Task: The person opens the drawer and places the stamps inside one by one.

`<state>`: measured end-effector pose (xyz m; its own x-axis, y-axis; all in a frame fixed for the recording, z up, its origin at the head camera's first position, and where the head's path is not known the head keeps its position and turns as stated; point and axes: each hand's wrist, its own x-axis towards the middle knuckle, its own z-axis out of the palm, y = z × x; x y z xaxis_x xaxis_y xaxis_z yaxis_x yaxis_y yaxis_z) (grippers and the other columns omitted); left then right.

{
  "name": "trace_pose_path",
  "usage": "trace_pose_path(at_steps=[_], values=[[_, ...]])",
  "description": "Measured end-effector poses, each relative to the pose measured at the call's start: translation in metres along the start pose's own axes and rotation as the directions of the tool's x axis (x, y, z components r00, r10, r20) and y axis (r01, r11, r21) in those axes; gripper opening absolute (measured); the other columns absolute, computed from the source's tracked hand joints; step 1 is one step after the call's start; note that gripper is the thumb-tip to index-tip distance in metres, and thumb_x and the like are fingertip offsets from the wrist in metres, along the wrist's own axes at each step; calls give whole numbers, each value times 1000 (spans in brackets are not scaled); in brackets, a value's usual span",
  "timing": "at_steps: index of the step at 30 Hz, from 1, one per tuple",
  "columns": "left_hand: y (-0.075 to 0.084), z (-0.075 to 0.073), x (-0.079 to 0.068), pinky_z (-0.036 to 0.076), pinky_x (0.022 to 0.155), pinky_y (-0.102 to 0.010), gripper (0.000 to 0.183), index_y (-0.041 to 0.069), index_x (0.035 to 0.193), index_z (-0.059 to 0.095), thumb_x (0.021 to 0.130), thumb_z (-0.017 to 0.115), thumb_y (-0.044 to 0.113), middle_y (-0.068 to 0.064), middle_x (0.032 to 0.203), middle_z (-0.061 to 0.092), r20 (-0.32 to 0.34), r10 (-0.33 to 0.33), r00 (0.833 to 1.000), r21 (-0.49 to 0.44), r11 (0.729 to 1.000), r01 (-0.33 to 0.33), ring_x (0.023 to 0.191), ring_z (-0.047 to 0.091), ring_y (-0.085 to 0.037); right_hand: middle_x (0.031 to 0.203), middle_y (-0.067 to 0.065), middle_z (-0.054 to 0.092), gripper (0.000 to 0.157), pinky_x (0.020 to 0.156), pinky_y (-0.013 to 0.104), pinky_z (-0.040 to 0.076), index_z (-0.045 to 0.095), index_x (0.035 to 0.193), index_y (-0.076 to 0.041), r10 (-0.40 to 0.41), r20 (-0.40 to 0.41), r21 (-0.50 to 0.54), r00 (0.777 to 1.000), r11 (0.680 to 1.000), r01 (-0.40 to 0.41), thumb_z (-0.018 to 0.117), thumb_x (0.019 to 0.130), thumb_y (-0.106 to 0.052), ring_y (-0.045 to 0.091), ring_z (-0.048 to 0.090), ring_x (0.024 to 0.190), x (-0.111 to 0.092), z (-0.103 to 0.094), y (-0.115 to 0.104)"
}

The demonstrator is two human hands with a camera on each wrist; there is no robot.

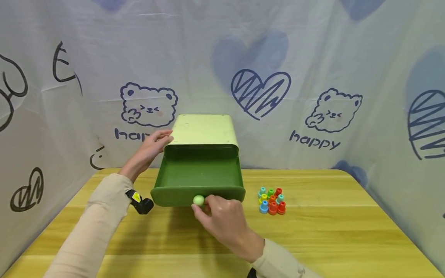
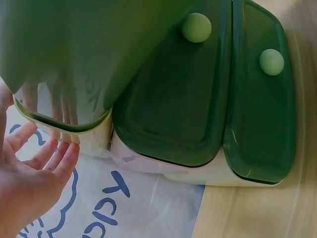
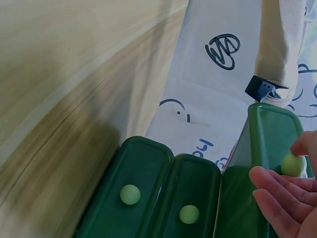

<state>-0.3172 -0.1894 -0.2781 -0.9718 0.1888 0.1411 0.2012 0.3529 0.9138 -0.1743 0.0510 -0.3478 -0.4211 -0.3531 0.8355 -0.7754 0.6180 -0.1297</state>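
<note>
A small cream and green drawer cabinet (image 1: 203, 129) stands at the back of the table. Its top drawer (image 1: 170, 197) is pulled far out, and the green inside shows bare. My right hand (image 1: 226, 220) pinches the pale green round knob (image 1: 198, 200) of that drawer between thumb and fingers. Against the cabinet's upper left side rests my left hand (image 1: 153, 144), its fingers fairly straight. In the left wrist view, two lower drawers, a middle one (image 2: 168, 104) and a bottom one (image 2: 260, 119), sit closed below the top drawer.
Several small colourful peg-like pieces (image 1: 272, 201) stand grouped on the wooden table (image 1: 326, 231), right of the cabinet. A white cloth (image 1: 208, 58) printed with hearts and bears hangs behind and at both sides.
</note>
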Motion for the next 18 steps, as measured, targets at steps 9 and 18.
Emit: trace_pose_path(at_steps=[9,18], values=[[0,-2,1,22,113,-51,59,3,151,28,102,47,29,-23,150,27,26,2,1000,-15,1000,-2,140,24,-36,55,-4,59,34,43,8,37,64,68,-8,-73,-128,22,989,997,76,61,95,-28,2,49,43,-5,-18,12],[0,-5,-3,19,114,-50,63,5,153,23,101,49,29,-20,156,19,69,-3,998,-44,999,6,142,17,-35,63,5,65,31,46,23,50,68,79,0,-116,-351,69,929,987,149,52,99,-18,12,59,49,0,-48,44]])
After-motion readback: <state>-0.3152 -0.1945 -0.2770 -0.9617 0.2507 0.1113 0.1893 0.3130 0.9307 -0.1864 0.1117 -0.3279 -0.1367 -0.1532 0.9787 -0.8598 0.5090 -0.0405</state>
